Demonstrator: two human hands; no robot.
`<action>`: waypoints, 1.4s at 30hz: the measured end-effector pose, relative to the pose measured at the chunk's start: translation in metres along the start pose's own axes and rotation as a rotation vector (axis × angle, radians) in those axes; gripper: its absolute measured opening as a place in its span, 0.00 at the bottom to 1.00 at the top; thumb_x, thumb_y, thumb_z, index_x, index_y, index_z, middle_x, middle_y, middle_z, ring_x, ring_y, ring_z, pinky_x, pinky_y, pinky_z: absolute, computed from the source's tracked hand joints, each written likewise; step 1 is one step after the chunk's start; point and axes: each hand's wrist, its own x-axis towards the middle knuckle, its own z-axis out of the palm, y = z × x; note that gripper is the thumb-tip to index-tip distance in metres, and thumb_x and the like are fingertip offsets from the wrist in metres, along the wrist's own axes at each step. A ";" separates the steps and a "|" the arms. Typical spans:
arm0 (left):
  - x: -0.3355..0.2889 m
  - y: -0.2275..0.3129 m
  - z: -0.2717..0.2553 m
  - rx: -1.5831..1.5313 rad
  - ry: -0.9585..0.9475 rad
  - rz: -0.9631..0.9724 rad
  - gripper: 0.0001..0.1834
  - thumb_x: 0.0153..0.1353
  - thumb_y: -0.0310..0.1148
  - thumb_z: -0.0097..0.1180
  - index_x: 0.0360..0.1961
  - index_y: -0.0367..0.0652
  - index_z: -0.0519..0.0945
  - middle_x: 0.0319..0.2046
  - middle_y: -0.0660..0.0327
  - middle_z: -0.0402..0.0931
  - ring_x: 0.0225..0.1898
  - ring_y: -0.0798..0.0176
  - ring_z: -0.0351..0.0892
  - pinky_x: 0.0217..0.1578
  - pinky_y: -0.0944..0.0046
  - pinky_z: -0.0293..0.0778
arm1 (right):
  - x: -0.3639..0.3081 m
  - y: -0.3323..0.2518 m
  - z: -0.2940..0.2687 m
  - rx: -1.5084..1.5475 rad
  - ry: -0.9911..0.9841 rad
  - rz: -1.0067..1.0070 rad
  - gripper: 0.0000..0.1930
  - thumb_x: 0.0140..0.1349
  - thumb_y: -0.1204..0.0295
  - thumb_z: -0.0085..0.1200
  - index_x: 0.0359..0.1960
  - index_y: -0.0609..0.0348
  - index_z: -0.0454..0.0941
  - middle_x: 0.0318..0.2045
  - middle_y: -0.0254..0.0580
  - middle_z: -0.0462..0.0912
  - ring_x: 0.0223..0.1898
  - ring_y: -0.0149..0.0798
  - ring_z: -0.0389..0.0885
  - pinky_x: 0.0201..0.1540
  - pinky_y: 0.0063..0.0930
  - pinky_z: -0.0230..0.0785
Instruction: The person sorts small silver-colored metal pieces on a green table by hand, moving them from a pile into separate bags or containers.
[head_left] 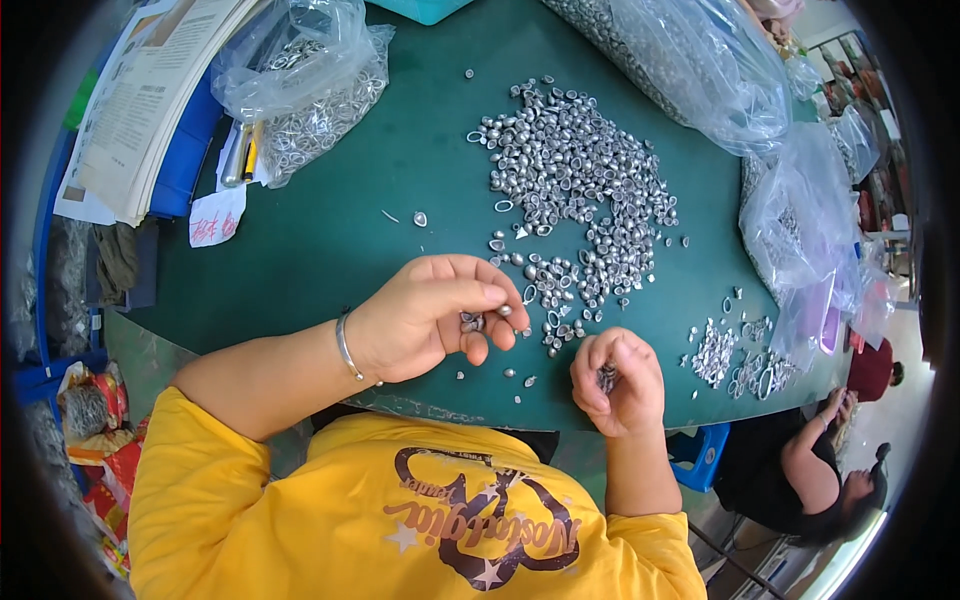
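My left hand (430, 312), with a silver bangle (347, 345) at its wrist, is curled palm-up around several small silvery metal pieces (472, 322). One of them shows near its fingertips. To its right my right hand (625, 382) is closed on more small metal pieces (606, 376), partly hidden by the fingers. Both hands are above the near edge of a green table (330, 260). Just beyond them spreads a large pile of small hollow oval metal pieces (570, 160). A few strays lie near the left hand, among them a single piece (420, 219).
A smaller heap of metal bits (714, 352) and loose rings (765, 380) sits at the right. Clear plastic bags of metal parts stand at far left (300, 100), far right (690, 75) and right (800, 220). Papers (150, 110) fill the left edge. Another person (785, 465) is at lower right.
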 end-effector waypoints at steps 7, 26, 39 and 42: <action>-0.006 -0.019 0.009 1.338 -0.103 0.705 0.04 0.49 0.29 0.62 0.28 0.45 0.81 0.18 0.62 0.70 0.19 0.63 0.70 0.19 0.66 0.67 | -0.007 0.009 0.015 -1.704 -0.136 -0.488 0.08 0.45 0.73 0.63 0.29 0.56 0.79 0.16 0.37 0.71 0.17 0.40 0.71 0.18 0.28 0.64; -0.006 0.003 0.019 0.670 0.191 0.106 0.06 0.56 0.29 0.56 0.32 0.37 0.77 0.24 0.67 0.75 0.24 0.80 0.68 0.24 0.79 0.65 | 0.011 0.009 0.006 -1.560 0.147 -0.736 0.04 0.50 0.75 0.59 0.27 0.59 0.77 0.16 0.36 0.73 0.16 0.38 0.73 0.19 0.27 0.66; 0.035 -0.006 0.026 1.919 -0.150 0.776 0.03 0.46 0.28 0.60 0.25 0.45 0.79 0.19 0.62 0.71 0.23 0.60 0.74 0.23 0.64 0.71 | 0.002 0.003 -0.005 -1.689 0.132 -0.653 0.05 0.48 0.74 0.60 0.28 0.54 0.80 0.17 0.37 0.72 0.19 0.42 0.74 0.20 0.31 0.67; 0.039 -0.010 0.023 1.905 -0.154 0.789 0.02 0.47 0.28 0.59 0.24 0.44 0.79 0.18 0.64 0.70 0.22 0.62 0.73 0.22 0.65 0.71 | 0.002 0.002 -0.010 -1.646 0.093 -0.729 0.05 0.50 0.74 0.59 0.29 0.57 0.78 0.17 0.34 0.72 0.17 0.36 0.73 0.18 0.28 0.65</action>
